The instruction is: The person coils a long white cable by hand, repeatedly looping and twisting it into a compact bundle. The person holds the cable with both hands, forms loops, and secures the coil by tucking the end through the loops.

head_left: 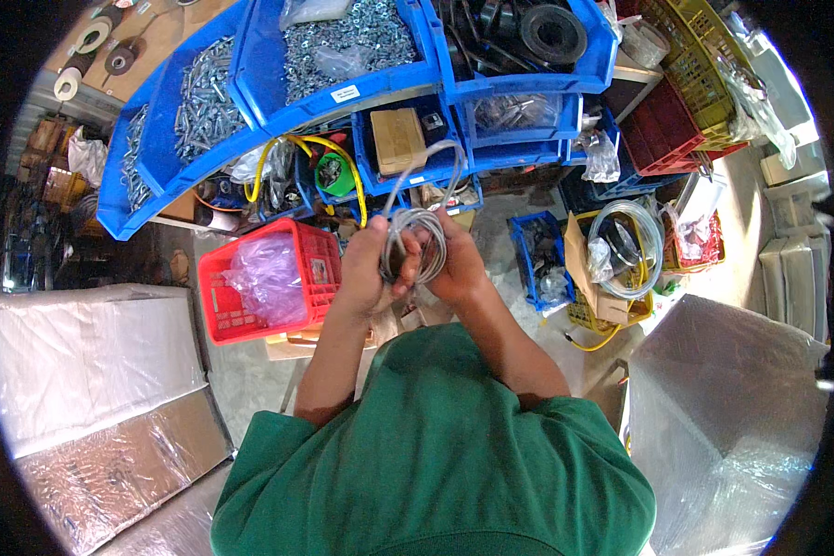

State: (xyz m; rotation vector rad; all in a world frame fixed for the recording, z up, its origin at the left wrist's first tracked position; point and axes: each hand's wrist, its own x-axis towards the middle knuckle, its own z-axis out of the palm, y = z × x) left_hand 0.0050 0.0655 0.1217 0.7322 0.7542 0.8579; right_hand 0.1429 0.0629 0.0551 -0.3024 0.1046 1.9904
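A small coil of thin grey cable (433, 243) is held in front of my chest between both hands. My left hand (369, 264) is closed around the left side of the coil, its fingers curled in toward the middle. On the opposite side, my right hand (459, 264) grips the coil's right edge. One loose loop of the cable stands up above the hands, in front of a blue bin (366, 167) with a brown cardboard box (398, 139) in it. The fingertips are partly hidden by the coil and slightly blurred.
Blue bins of screws (208, 88) curve across the top. A red crate (320, 278) with a purple plastic bag (264, 278) stands at left. Clear coiled hose (656, 250) rests in a yellow crate at right. Wrapped boxes (102, 361) flank me.
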